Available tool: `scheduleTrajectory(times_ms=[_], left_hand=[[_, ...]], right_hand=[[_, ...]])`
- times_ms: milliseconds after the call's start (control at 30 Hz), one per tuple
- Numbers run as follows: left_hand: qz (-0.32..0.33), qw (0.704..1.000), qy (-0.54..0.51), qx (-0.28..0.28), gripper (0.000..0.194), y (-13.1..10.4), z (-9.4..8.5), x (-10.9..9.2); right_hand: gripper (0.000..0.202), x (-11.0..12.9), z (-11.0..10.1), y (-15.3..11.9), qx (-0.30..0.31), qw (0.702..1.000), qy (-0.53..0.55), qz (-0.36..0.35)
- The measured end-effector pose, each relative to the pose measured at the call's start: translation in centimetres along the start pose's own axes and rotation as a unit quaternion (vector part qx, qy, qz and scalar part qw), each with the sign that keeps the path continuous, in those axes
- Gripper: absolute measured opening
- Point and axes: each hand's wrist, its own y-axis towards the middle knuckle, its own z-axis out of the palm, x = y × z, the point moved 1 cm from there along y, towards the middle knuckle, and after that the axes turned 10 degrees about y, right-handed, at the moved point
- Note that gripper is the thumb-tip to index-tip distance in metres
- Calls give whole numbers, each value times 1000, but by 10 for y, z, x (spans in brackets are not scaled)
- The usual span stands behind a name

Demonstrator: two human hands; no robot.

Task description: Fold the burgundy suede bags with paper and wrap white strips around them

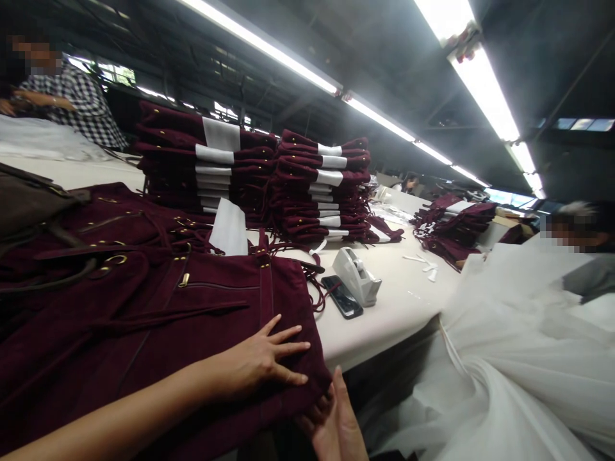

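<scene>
A burgundy suede bag (211,326) with a gold zipper pull, eyelets and long thin ties lies flat across the near side of the table. My left hand (262,358) rests on it near its right end, fingers spread and palm down. At the bag's lower right corner, my right hand (334,413) has its fingers curled at the edge, partly under the fabric, with the thumb up on the outer side; it grips that corner. A white paper piece (229,227) stands at the bag's far edge.
Behind are two tall stacks of folded burgundy bags (206,169) with white bands. A tape dispenser (356,275) and a phone (342,296) lie right of the bag. White sheeting (509,346) hangs at right. A person in a checked shirt (81,102) works at far left; another is at right.
</scene>
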Motion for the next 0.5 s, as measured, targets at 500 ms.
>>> scheduleTrajectory(times_ms=[500], left_hand=[[41, 987, 130, -80, 47, -6, 9, 7]], right_hand=[[79, 1, 31, 2, -78, 933, -278, -214]])
